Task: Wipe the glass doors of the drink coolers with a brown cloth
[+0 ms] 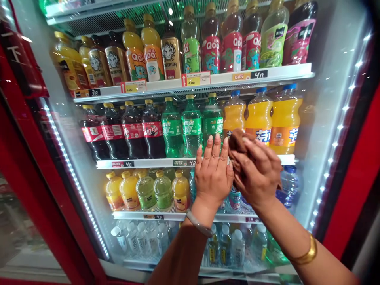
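My left hand (213,172) is stretched flat with its fingers slightly spread, in front of the green soda bottles (190,128) on the second visible shelf. Nothing is in it, and a grey bangle circles the wrist. Right beside it, my right hand (259,170) is closed on a brown cloth (237,140), bunched between the fingers and partly covered by them. Behind the cloth stand orange soda bottles (259,109) with blue caps. Both hands appear to be at a glass front, though the pane itself is hard to make out.
Dark cola bottles (127,130) stand left of the green ones. Juice bottles fill the top shelf (166,85); smaller juice bottles (145,192) and clear water bottles (142,237) sit lower. Red frame parts (353,178) and light strips (335,150) border the cooler.
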Motion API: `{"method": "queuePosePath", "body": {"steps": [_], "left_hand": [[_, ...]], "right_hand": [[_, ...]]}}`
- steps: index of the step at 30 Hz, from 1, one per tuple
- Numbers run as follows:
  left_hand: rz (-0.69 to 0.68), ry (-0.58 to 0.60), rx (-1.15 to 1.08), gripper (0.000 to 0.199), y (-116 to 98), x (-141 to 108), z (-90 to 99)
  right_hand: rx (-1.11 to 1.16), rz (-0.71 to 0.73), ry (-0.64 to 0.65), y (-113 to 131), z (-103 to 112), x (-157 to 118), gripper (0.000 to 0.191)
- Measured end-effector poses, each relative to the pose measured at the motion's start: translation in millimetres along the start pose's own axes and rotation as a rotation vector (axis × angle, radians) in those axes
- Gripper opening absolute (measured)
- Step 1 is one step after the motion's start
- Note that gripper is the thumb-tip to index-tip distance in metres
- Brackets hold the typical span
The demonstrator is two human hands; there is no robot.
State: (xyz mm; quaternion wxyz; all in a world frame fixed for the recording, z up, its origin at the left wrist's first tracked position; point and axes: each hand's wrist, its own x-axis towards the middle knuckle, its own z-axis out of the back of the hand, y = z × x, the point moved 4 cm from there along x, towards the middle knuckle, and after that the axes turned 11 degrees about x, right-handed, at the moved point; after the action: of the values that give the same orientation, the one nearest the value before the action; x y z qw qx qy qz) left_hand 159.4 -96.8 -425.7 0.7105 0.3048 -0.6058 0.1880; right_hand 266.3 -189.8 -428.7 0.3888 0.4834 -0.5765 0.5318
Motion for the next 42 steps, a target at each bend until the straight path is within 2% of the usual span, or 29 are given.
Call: {"method": "queuePosePath", "body": {"steps": [2,5,8,12,17,20,22,24,27,30,33,35,36,39,42], "left_hand": [[-0.005,0.014,0.009,0.063,0,0,-0.7],[-0.017,0.037,0.046,0.065,-3,4,-2.8],[0.038,0.055,0.03,0.07,-13,11,-5.8],[0.061,0.053,-0.068,0.072,-38,14,-9.7],[-0.093,0.065,-0.077,0.069,-59,8,-14.3],[-0.164,0.093,-0.063,0.067,-62,8,-16.2],[-0.155,0.093,-0.074,0.066,-61,9,-15.8],[-0.129,0.08,-0.096,0.066,-60,8,-14.5],[-0.132,0.059,-0.102,0.066,-61,3,-12.7],[-0.181,0.074,-0.08,0.064,-65,-3,-14.0],[-0.174,0.081,-0.069,0.067,-66,-4,-16.1],[-0.162,0.078,-0.072,0.071,-67,-4,-16.8],[-0.161,0.079,-0.075,0.072,-67,-4,-17.0],[-0.165,0.084,-0.086,0.072,-66,-4,-17.2],[-0.179,0.088,-0.08,0.07,-67,-4,-17.6]], "right_hand": [[0.023,0.066,0.06,5,4,-13,0.038],[-0.001,0.106,0.08,-10,18,-19,0.043],[-0.066,0.001,-0.024,-27,24,-6,0.043],[-0.04,-0.081,-0.07,-27,17,-4,0.038],[0.007,0.104,0.063,-36,37,-31,0.043],[-0.041,0.012,0.01,-49,44,-19,0.042],[-0.051,-0.092,-0.059,-49,39,-6,0.04],[-0.041,-0.121,-0.078,-43,32,-3,0.04],[0.016,-0.019,-0.001,-37,35,-20,0.044],[0.022,0.06,0.062,-52,50,-37,0.048],[-0.07,-0.102,-0.051,-76,59,-24,0.042],[-0.131,-0.201,-0.137,-80,56,-10,0.039],[-0.144,-0.198,-0.135,-76,52,-6,0.039],[-0.092,-0.045,0.02,-57,44,-13,0.041],[-0.03,0.073,0.133,-53,56,-38,0.043]]}}
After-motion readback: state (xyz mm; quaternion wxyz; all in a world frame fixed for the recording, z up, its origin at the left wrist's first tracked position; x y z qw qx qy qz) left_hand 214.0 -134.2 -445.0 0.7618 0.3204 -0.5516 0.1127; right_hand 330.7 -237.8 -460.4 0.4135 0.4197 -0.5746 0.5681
